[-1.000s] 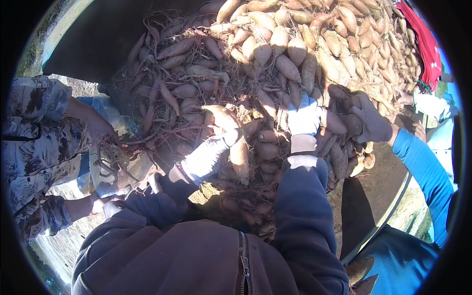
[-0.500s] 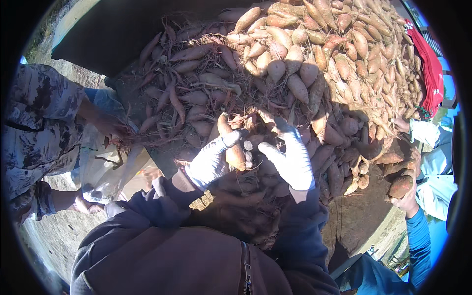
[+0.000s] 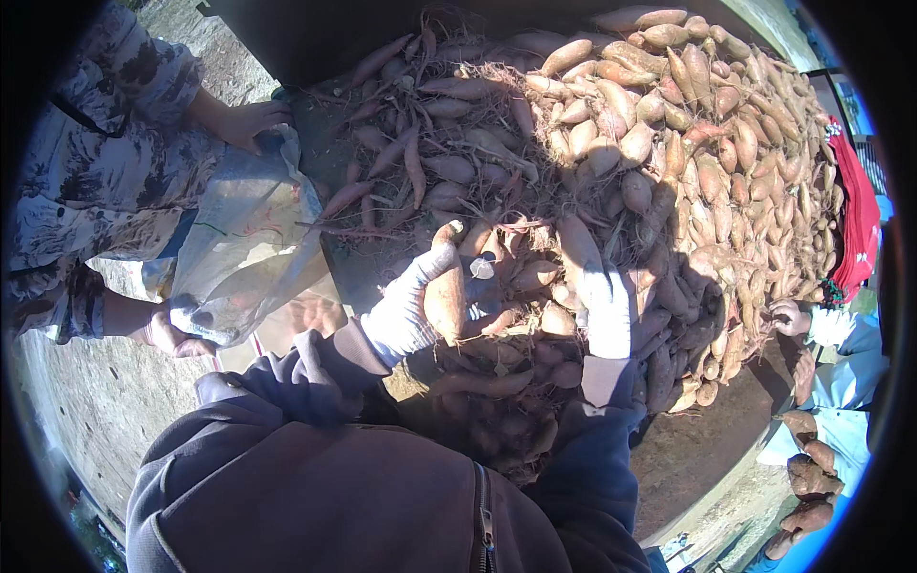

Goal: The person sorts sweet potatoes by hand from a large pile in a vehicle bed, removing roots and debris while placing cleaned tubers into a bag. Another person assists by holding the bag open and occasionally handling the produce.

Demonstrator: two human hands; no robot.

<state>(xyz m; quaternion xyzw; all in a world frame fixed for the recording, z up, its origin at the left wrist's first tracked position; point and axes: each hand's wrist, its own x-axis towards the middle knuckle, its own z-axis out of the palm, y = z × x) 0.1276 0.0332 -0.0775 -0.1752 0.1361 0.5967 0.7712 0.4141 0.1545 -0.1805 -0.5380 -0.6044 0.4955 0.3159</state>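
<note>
My left hand [image 3: 403,313], in a white knit glove, is closed round a pale tan sweet potato [image 3: 444,304], held upright with its tip above the thumb. To the right, my right hand [image 3: 607,310], gloved the same way, grips another long sweet potato [image 3: 577,250] at its lower end. Its fingers are partly hidden by the sweet potato. Between my hands, loose sweet potatoes [image 3: 537,276] lie in the pile with thin roots. A small grey-white roundish thing [image 3: 481,268] shows beside the left one; I cannot make out what it is.
A large heap of sweet potatoes [image 3: 726,181] spreads ahead and right, against a dark panel [image 3: 315,43]. At left, another person in patterned clothing [image 3: 124,162] holds a clear plastic bag [image 3: 253,224]. On the right are other people's hands [image 3: 789,318] and a red cloth [image 3: 853,215].
My right hand has gone from spread fingers to a grip on a sweet potato, farther right. My left keeps its sweet potato. The person at left now holds the bag up with both hands.
</note>
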